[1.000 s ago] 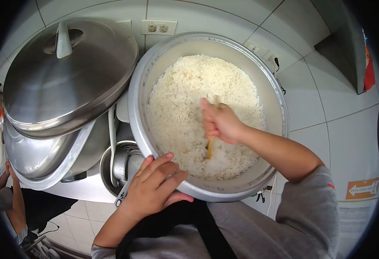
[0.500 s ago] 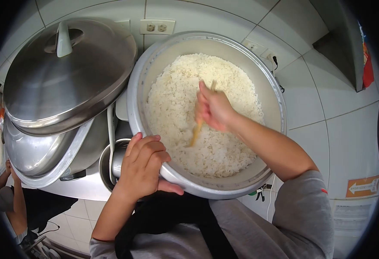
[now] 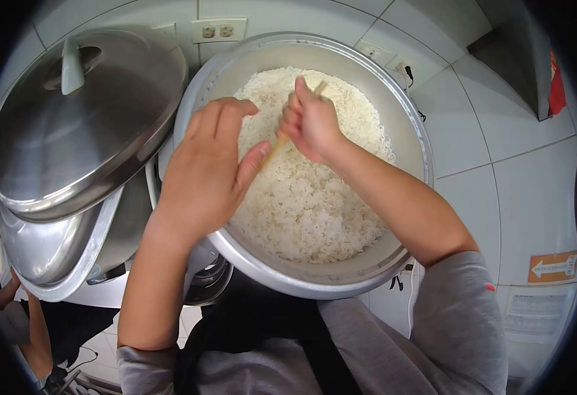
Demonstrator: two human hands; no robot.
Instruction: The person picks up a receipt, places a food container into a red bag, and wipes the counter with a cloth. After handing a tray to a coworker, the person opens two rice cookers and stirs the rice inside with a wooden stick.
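Note:
A large metal pot (image 3: 315, 289) full of cooked white rice (image 3: 321, 210) stands in front of me. My right hand (image 3: 313, 125) is wrapped round a light wooden stick (image 3: 276, 146) above the rice, thumb up along it. The stick slants down to the left, its upper tip sticking out behind my fist and its lower end blurred. Over the pot's left side is my left hand (image 3: 211, 161), holding nothing, with its thumb apart from the fingers. That thumb's tip overlaps the lower part of the stick in this view.
To the left, a big steel lid (image 3: 91, 125) leans over other metal cookware (image 3: 45, 243). A wall outlet (image 3: 219, 30) sits behind the pot, and a plugged cord (image 3: 408, 74) is at its right. Another person's arm (image 3: 37, 329) shows at lower left.
My left hand has let go of the pot's front-left rim and moved up over its left side. My right hand has shifted up and left with the stick. The whole view has shifted slightly.

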